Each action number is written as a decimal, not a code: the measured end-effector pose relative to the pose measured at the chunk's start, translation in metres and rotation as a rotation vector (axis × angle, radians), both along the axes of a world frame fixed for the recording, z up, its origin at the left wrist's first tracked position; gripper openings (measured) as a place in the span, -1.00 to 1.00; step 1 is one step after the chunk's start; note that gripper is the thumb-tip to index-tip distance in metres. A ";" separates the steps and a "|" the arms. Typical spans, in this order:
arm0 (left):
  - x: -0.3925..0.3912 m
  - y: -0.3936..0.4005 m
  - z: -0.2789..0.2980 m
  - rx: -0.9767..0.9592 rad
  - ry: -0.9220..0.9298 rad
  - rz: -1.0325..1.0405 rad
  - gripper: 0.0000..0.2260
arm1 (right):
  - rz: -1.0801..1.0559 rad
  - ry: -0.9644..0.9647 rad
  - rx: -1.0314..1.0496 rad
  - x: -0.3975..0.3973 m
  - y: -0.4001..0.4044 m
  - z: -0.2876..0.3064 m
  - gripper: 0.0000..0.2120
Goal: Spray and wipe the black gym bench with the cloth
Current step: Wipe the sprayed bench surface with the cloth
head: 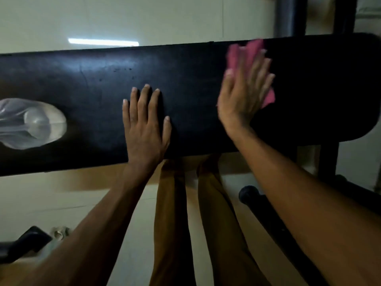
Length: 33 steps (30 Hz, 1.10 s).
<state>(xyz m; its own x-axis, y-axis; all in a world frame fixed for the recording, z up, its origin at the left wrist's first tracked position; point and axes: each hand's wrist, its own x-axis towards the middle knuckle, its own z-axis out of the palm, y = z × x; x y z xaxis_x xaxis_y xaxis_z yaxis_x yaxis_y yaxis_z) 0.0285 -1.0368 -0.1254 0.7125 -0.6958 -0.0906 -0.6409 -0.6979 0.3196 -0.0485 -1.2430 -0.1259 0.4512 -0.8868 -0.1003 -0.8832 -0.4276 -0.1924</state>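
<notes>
The bench (195,96) pad was seen as plain black with a dull sheen. The cloth (250,52) was pink. A translucent whitish bottle (31,123) was noted, mustard-brown trousers (175,213), and a pale cream tiled floor (61,17).

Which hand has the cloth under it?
The right hand: it presses the pink cloth flat against the bench. The left hand rests bare on the pad.

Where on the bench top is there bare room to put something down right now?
The bench pad is bare between the translucent bottle lying at its left end and the left hand pressed flat mid-pad. The rounded right end, beyond the right hand and pink cloth, is bare too. The narrow strip between the two hands is crowded.
</notes>
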 end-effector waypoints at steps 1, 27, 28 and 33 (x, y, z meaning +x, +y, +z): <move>0.000 0.007 0.001 -0.014 0.012 -0.005 -0.47 | 0.197 -0.020 0.054 0.008 0.019 0.002 -0.47; -0.006 -0.041 0.000 0.166 -0.080 0.302 -0.42 | 0.269 0.043 0.034 -0.075 -0.019 0.000 -0.42; -0.019 -0.043 0.002 0.162 -0.075 0.235 -0.43 | 0.272 0.043 0.033 -0.075 -0.019 0.000 -0.42; 0.013 -0.052 -0.009 0.130 -0.104 -0.150 -0.45 | 0.276 0.034 0.021 -0.076 -0.018 -0.004 -0.42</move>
<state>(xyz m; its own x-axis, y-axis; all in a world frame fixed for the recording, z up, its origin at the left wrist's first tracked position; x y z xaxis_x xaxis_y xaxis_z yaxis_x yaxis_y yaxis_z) 0.0418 -1.0889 -0.1344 0.6119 -0.7821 -0.1181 -0.7656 -0.6231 0.1600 -0.1241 -1.2605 -0.1299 0.6714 -0.7284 -0.1365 -0.7400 -0.6493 -0.1754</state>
